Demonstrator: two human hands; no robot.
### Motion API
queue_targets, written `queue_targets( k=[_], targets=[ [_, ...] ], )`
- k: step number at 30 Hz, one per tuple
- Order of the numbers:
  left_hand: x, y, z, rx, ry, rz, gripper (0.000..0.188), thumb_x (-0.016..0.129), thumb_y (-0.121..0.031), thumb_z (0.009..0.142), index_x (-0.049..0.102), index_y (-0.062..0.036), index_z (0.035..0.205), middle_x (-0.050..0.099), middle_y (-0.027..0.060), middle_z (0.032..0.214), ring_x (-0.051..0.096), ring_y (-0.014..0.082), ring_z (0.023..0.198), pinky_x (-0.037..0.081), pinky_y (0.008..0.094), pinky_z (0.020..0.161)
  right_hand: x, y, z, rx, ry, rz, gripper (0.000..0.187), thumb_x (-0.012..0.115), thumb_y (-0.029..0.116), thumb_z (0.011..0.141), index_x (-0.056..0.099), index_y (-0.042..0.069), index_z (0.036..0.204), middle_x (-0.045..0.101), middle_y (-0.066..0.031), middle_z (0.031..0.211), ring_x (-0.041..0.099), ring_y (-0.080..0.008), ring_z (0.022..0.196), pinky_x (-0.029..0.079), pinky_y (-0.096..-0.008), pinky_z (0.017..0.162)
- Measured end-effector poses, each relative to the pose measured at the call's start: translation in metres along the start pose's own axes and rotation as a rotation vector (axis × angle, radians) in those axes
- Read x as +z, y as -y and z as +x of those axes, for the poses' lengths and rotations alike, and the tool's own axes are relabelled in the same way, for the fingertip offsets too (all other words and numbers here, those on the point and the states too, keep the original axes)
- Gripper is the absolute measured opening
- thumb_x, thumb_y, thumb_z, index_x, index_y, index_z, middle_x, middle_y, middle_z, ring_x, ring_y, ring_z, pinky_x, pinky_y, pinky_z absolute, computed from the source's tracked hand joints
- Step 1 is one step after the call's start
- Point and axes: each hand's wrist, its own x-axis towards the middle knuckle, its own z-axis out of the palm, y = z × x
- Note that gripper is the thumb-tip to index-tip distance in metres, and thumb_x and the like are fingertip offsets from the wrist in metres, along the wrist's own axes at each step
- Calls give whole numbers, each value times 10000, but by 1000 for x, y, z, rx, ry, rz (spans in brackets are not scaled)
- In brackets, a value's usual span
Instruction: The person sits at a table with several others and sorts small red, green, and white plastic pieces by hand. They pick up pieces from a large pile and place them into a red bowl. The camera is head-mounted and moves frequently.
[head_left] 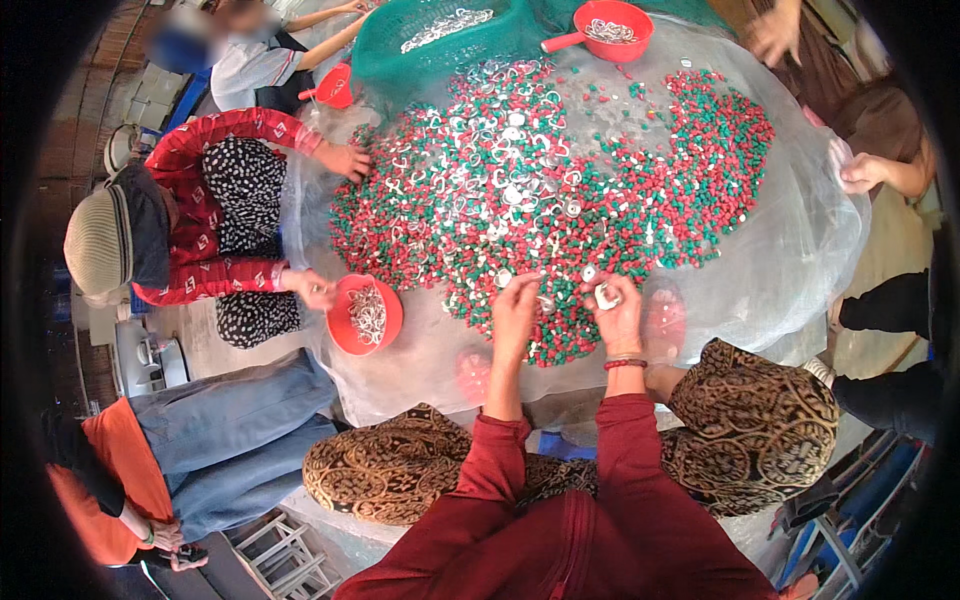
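A heap of small red, green and white pieces [700, 190] lies before me, with white rings and hooked parts mixed in. At its near edge my left hand [514, 312] has its fingertips pinched together. A white round piece [503, 278] shows at those fingertips; whether it is gripped or lies behind them I cannot tell. My right hand [621, 318], with a red bead bracelet at the wrist, is curled around some white plastic pieces [606, 297]. Just above its fingers is another white ring-shaped piece [589, 272].
Translucent sheeting [790, 250] lies under the heap, with green netting [400, 40] at the far side. Red bowls [393, 335] and a red scoop [645, 22] hold white parts. A person in a patterned red top [220, 130] reaches in at left; others' hands [862, 172] are at right.
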Motion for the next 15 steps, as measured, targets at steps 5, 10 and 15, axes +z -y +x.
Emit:
queue_targets(
  k=[5,10,15],
  targets=[
    [24,-47,-22,354,85,358,213,502,-75,868,627,-32,1034,643,48,741,577,76,638,464,237,581,22,-44,-6,119,76,98,110,543,202,778,570,101,815,596,-12,827,589,-173,789,469,-322,620],
    [23,-63,-30,344,64,572,269,584,-89,736,630,-45,998,644,128,842,609,293,757,487,378,699,32,-51,-8,336,295,290,203,512,227,856,578,73,971,616,-64,946,596,-208,870,484,-354,796],
    [34,-55,-18,630,226,854,239,629,-129,730,638,-55,957,645,111,841,580,303,825,465,400,741,21,-26,-10,364,76,251,262,486,287,921,586,55,990,627,-75,935,599,-197,872,478,-326,812]
  ],
)
